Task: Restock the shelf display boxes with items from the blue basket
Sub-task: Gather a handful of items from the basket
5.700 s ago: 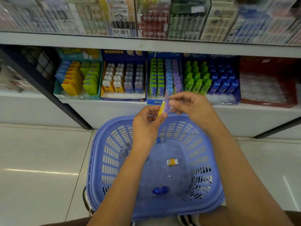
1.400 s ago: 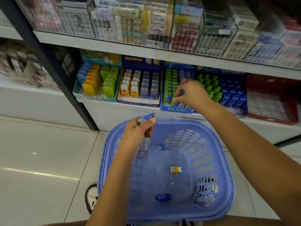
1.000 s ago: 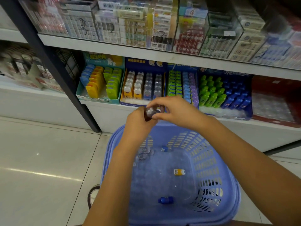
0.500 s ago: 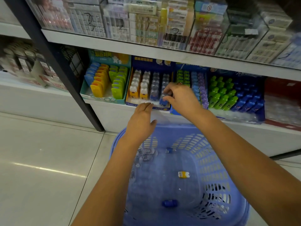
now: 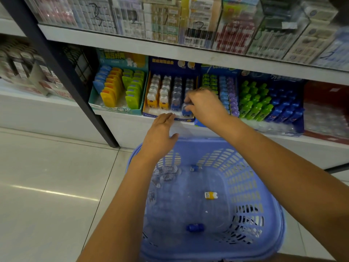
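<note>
While the shelf (image 5: 132, 47) fills the view ahead of you and the blue basket (image 5: 245, 186) sits below it, you are in the placing step at the dark blue display box (image 5: 170, 65). Your right hand (image 5: 204, 104) is over the box's right-most column, fingers curled narrow and pinching a small blue item (image 5: 186, 110) at the front slot. Your left hand (image 5: 160, 133) is flat with straight fingers and holds nothing. Its tips reach the box's front lip, though I cannot tell if they touch. Next, I judge, you need to seat that item upright among its blue neighbours and let go. Then reach down for what lies in the basket: two blue pieces (image 5: 195, 227), some clear ones, and a yellow piece (image 5: 211, 195), which likely belongs in the orange columns to the left.
</note>
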A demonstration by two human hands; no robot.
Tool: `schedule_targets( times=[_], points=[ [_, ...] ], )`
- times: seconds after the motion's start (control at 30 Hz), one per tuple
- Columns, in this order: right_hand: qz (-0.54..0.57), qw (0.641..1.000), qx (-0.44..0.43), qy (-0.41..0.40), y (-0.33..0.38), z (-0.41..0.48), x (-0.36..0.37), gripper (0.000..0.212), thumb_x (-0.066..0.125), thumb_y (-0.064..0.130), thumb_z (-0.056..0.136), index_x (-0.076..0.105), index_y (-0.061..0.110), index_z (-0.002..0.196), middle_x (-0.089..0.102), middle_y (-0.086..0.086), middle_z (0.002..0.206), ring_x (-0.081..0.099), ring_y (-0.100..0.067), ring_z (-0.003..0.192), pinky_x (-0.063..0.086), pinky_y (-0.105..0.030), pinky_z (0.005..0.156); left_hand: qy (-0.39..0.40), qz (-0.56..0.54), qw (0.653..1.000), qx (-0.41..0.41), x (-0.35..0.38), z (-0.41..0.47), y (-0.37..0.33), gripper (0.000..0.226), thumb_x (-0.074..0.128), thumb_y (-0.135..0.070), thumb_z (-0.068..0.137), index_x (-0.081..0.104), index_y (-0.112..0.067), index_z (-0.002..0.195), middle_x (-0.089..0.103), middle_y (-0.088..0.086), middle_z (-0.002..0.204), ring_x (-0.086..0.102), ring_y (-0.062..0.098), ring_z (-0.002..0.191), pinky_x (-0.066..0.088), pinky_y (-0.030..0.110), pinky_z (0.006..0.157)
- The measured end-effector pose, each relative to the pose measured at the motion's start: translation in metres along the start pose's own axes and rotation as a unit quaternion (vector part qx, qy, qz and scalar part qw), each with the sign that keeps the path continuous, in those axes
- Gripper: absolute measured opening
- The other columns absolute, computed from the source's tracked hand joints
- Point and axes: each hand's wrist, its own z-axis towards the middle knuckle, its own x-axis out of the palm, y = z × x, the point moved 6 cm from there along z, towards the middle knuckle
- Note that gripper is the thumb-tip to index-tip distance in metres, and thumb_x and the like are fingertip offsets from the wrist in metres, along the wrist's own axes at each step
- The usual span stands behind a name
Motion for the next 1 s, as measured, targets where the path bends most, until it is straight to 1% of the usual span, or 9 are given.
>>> schedule_targets(
  times=[0.3,0.37,0.47,0.5,0.57,0.67,0.73,0.83,1.0],
  points=[
    [-0.06,0.998,0.013,0.026,0.0,0.006,-0.004,0.022,0.063,0.016,0.087,0.069,0.005,0.105,0.066,-0.014,0.105,0.048,-0.027,0.111,0.041,-0.034,0.089,0.032,-0.009,0.999,-0.008,-0.002,-0.005,-0.002,0.061,0.054,-0.022,0.095,0.027,-0.011,0.149,0.022,0.005,0.157,0.014,0.019,0.146,0.017,0.028,0.116],
    [-0.063,0.998,-0.002,0.019,0.007,-0.002,-0.005,0.024,0.062,0.014,0.088,0.065,0.004,0.109,0.06,-0.014,0.113,0.049,-0.028,0.11,0.041,-0.035,0.09,-0.03,-0.036,0.999,0.002,-0.007,-0.015,-0.006,0.053,0.054,-0.02,0.096,0.037,-0.008,0.144,0.034,0.006,0.152,0.028,0.02,0.141,0.026,0.028,0.112],
    [0.058,0.998,0.003,-0.026,0.006,-0.045,0.006,0.026,0.063,0.023,0.089,0.057,0.008,0.109,0.053,-0.012,0.112,0.055,-0.027,0.091,0.046,-0.038,0.079,-0.117,-0.112,0.986,-0.027,0.007,-0.042,-0.006,0.025,0.054,-0.016,0.095,0.063,-0.008,0.116,0.062,0.01,0.119,0.059,0.026,0.107,0.046,0.032,0.091],
    [0.097,0.995,0.018,-0.025,0.0,-0.064,0.018,0.022,0.063,0.024,0.089,0.058,0.009,0.105,0.056,-0.011,0.106,0.056,-0.026,0.085,0.046,-0.038,0.075,-0.09,-0.124,0.987,-0.055,0.025,-0.049,-0.004,0.018,0.053,-0.015,0.094,0.065,-0.007,0.105,0.067,0.012,0.105,0.062,0.029,0.095,0.049,0.035,0.083],
    [0.135,0.987,0.077,0.034,-0.018,-0.097,0.059,0.02,0.062,0.025,0.089,0.061,0.01,0.101,0.062,-0.011,0.099,0.06,-0.028,0.087,0.047,-0.036,0.076,0.044,-0.084,0.991,-0.093,0.075,-0.058,0.002,0.017,0.053,-0.012,0.091,0.066,-0.002,0.095,0.069,0.017,0.095,0.064,0.033,0.09,0.049,0.04,0.08],
    [0.15,0.953,0.191,0.182,-0.056,-0.145,0.138,0.027,0.058,0.016,0.09,0.062,0.005,0.114,0.062,-0.017,0.117,0.058,-0.031,0.108,0.044,-0.035,0.089,0.292,-0.024,0.951,-0.102,0.155,-0.087,0.01,0.024,0.055,-0.011,0.091,0.067,0.001,0.108,0.066,0.016,0.115,0.061,0.028,0.108,0.043,0.03,0.092],
    [0.166,0.931,0.23,0.229,-0.073,-0.17,0.179,0.035,0.056,0.012,0.09,0.059,0.005,0.124,0.056,-0.018,0.128,0.053,-0.03,0.118,0.039,-0.032,0.096,0.403,-0.006,0.91,-0.096,0.198,-0.111,0.018,0.029,0.061,-0.01,0.088,0.066,-0.001,0.116,0.062,0.015,0.124,0.056,0.026,0.117,0.039,0.026,0.094],
    [0.237,0.911,0.267,0.208,-0.085,-0.187,0.218,0.045,0.059,0.005,0.087,0.053,0.008,0.131,0.049,-0.018,0.133,0.049,-0.031,0.122,0.034,-0.029,0.101,0.48,0.03,0.87,-0.106,0.24,-0.137,0.03,0.031,0.063,-0.01,0.086,0.066,0.001,0.114,0.062,0.021,0.121,0.058,0.033,0.114,0.045,0.033,0.093],
    [0.284,0.902,0.264,0.188,-0.087,-0.189,0.267,0.05,0.057,0.0,0.085,0.049,0.008,0.134,0.044,-0.017,0.135,0.05,-0.034,0.12,0.041,-0.043,0.102,0.497,0.034,0.864,-0.076,0.275,-0.146,0.03,0.033,0.066,-0.022,0.086,0.066,0.004,0.105,0.065,0.025,0.11,0.06,0.036,0.103,0.043,0.034,0.082]
  ],
)
